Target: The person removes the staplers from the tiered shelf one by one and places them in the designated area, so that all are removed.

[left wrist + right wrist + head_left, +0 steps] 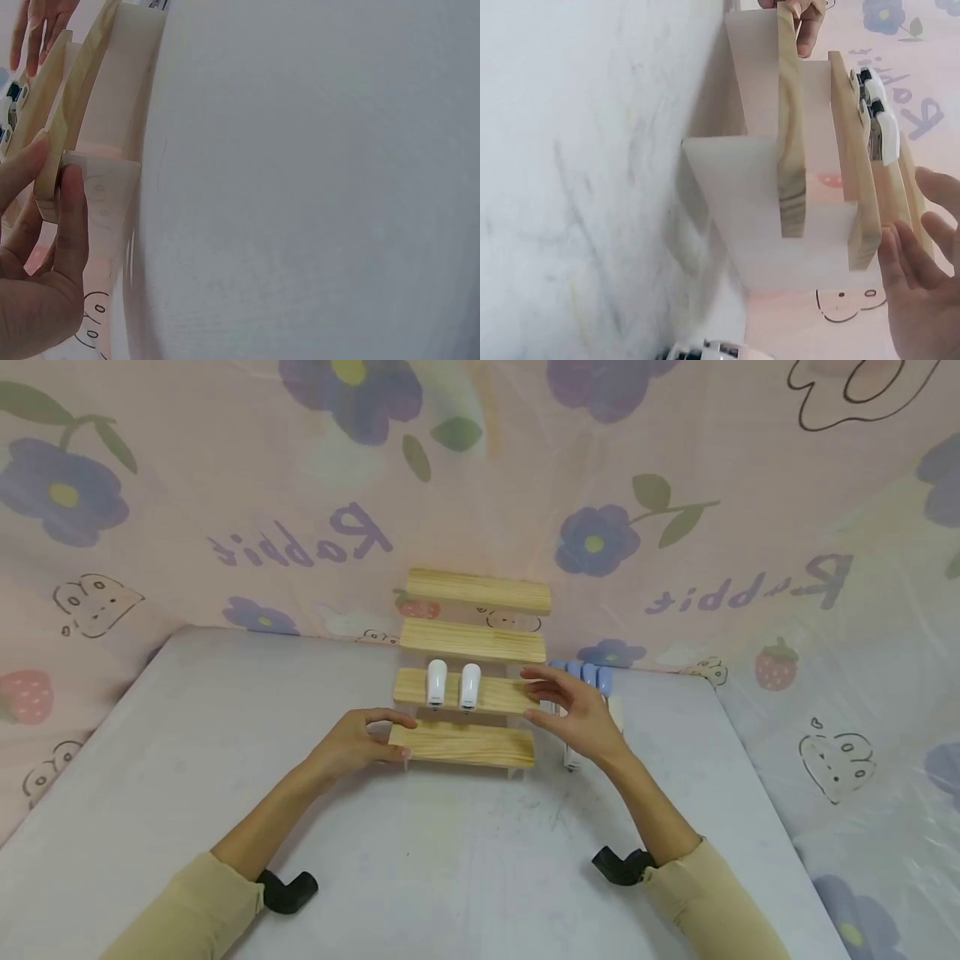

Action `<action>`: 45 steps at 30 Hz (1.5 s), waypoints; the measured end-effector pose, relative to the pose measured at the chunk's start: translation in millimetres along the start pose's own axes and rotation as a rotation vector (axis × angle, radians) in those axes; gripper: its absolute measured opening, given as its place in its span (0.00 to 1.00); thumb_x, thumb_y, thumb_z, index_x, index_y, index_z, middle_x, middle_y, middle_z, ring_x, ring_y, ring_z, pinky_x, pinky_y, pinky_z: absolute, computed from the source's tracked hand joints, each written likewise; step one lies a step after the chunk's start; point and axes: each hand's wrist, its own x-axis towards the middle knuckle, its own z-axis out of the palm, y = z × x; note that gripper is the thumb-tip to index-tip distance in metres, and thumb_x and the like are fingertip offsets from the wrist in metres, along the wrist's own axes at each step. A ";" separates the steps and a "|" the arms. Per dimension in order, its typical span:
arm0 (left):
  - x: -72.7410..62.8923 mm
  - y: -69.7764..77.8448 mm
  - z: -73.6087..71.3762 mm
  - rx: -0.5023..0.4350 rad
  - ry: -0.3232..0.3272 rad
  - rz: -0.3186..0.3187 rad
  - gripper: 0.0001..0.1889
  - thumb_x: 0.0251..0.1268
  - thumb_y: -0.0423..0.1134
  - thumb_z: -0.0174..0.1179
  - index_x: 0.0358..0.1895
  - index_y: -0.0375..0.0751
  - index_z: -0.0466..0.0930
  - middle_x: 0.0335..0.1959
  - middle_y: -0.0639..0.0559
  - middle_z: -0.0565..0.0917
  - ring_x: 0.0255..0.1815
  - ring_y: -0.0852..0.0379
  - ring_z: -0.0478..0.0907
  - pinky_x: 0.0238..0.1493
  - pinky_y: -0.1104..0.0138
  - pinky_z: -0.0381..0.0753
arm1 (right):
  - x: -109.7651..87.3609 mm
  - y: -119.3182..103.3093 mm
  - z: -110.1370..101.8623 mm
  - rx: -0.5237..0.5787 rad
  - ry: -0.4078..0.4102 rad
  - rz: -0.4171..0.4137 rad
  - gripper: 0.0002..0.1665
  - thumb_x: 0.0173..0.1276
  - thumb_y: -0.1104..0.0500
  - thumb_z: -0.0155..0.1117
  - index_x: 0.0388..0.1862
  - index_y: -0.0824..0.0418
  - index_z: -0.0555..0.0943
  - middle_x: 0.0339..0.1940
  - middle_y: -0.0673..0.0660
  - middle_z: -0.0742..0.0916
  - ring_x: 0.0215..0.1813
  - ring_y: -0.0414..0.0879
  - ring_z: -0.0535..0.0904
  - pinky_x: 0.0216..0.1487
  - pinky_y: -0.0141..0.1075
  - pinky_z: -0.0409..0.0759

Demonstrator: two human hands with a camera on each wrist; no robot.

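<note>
A stepped display rack (461,745) with pale wooden boards on whitish side panels stands on the table. My left hand (356,743) pinches the left end of its lowest board, thumb and fingers on opposite faces in the left wrist view. Two small white staplers (436,683) sit side by side on the second board from the bottom. Around the right end of that board, my right hand (577,714) has its fingers extended, with fingertips right at the board's edge (864,251) in the right wrist view.
Several blue-topped things (589,675) stand right of the rack, partly hidden behind my right hand. White items (709,351) lie low beside the rack. A patterned cloth (480,502) hangs behind the white table (450,877).
</note>
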 end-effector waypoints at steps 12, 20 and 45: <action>0.1 0.0 0.1 -0.009 0.003 -0.001 0.24 0.53 0.37 0.75 0.56 0.43 0.83 0.55 0.41 0.82 0.35 0.54 0.83 0.43 0.59 0.79 | 16.5 -0.9 15.8 0.005 -0.047 0.018 0.36 0.61 0.70 0.72 0.69 0.65 0.71 0.64 0.62 0.78 0.64 0.54 0.76 0.63 0.39 0.74; 1.6 0.6 1.5 -0.016 0.000 0.000 0.25 0.53 0.37 0.75 0.57 0.42 0.82 0.60 0.40 0.79 0.36 0.54 0.84 0.44 0.59 0.79 | 29.0 -6.4 28.3 -0.008 -0.061 0.053 0.37 0.59 0.73 0.72 0.68 0.70 0.71 0.64 0.68 0.78 0.64 0.61 0.75 0.65 0.46 0.72; -0.6 -0.6 1.7 -0.029 0.004 -0.007 0.24 0.53 0.37 0.75 0.56 0.44 0.83 0.61 0.41 0.78 0.35 0.52 0.83 0.41 0.61 0.80 | 45.3 -11.4 53.6 -0.211 -0.033 0.106 0.40 0.56 0.57 0.80 0.67 0.59 0.75 0.59 0.54 0.83 0.56 0.46 0.81 0.57 0.37 0.78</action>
